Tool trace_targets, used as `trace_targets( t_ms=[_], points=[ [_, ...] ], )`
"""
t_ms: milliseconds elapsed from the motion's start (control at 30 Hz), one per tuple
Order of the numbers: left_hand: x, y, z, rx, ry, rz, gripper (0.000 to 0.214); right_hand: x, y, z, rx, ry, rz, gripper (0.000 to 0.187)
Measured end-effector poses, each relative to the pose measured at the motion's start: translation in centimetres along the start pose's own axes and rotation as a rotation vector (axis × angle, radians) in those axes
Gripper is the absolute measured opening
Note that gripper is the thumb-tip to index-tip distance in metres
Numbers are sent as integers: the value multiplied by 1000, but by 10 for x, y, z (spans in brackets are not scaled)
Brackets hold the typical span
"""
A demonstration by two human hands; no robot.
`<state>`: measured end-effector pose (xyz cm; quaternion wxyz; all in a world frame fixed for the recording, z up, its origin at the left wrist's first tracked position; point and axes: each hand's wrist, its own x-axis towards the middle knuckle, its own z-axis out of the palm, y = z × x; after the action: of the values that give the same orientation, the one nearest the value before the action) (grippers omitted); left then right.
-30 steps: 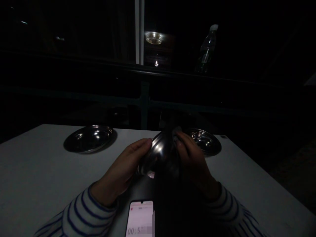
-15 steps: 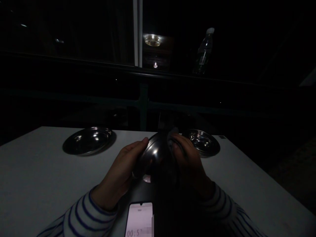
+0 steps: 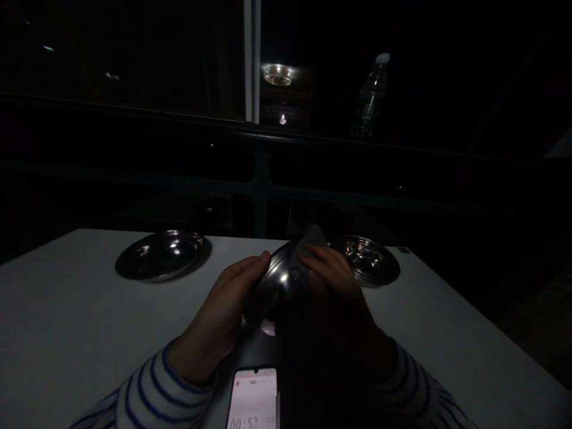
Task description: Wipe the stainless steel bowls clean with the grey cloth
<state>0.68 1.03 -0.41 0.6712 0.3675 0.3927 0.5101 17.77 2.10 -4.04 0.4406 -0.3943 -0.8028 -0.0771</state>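
A shiny metal plate [image 3: 272, 292] is held tilted above the table, its lower part lost in shadow. My left hand [image 3: 227, 301] is closed on its left edge, the thumb lying along the rim. Against the plate's upper right surface my right hand [image 3: 335, 277] presses a grey cloth [image 3: 308, 244], fingers bent over it. On the table behind my left hand rests a wide metal dish [image 3: 156, 256]. Another metal dish [image 3: 370, 262] stands behind my right hand, partly covered by it.
A lit phone [image 3: 254, 396] showing a timer lies on the white table [image 3: 67, 316] between my forearms. Beyond the table's far edge are a dark railing [image 3: 261, 196] and a window frame [image 3: 252, 59]. A clear bottle [image 3: 373, 95] with a white cap stands at back right.
My right hand and the cloth have shifted a little leftward over the plate's surface, and more of the cloth shows. My left hand keeps its hold on the rim.
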Motion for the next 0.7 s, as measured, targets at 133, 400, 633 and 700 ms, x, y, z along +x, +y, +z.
trace_targets(
  t_ms=[133, 400, 633, 700],
  points=[
    [1, -1, -2, 15, -10, 18, 19, -4, -14, 6, -109, -18, -202, 29],
    [1, 1, -6, 66, -18, 40, 17, 1, 4, 4, -40, 80, 103, 34],
    [2, -2, -3, 1, 12, 32, 17, -11, -29, 14, -189, -1, -336, 36],
    [2, -3, -2, -18, 3, 10, 17, -10, -27, 13, -190, -32, -351, 35]
  ],
)
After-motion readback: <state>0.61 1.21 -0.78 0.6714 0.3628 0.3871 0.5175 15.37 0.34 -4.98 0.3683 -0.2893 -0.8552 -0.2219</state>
